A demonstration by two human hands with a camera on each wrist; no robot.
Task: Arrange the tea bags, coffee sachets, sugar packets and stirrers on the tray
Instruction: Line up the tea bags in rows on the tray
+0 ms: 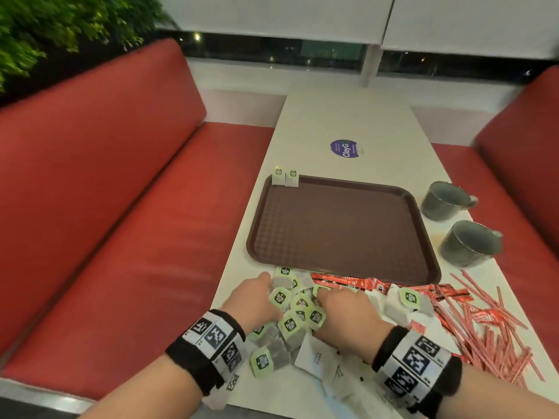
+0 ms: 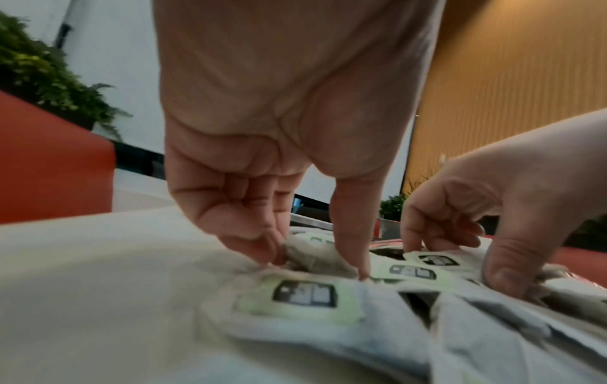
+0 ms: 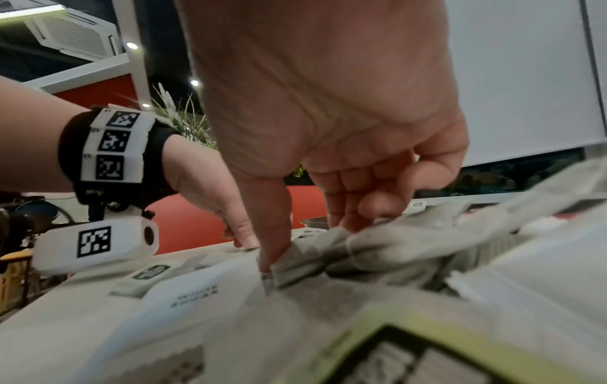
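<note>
Where the white tabletop (image 1: 348, 122) meets the lower edge of the head view, a loose heap of grey paper tea bags with green square tags (image 1: 287, 323) lies just below the near rim of the dark brown plastic tray (image 1: 341, 228), and both hands work in it. The left hand (image 1: 252, 299) has its fingers curled down into the pile; the left wrist view shows its thumb and fingertips (image 2: 259, 249) pinching the corner of one grey tea bag (image 2: 312, 256). The right hand (image 1: 348, 306) likewise pinches a crumpled grey tea bag (image 3: 308, 257) between thumb and bent fingers in the right wrist view, though blur hides the exact contact. Two more green-tagged tea bags (image 1: 285, 177) lean on the tray's upper left corner. Red coffee sachets (image 1: 341, 281) are half buried under the pile at lower centre, white sugar packets (image 1: 317, 356) lie between the wrists with their print too smeared to read there, and thin red-striped stirrers (image 1: 484, 325) are strewn at lower right, some cut off by the right wristband. Two grey metal mugs (image 1: 456, 222) stand right of the tray.
</note>
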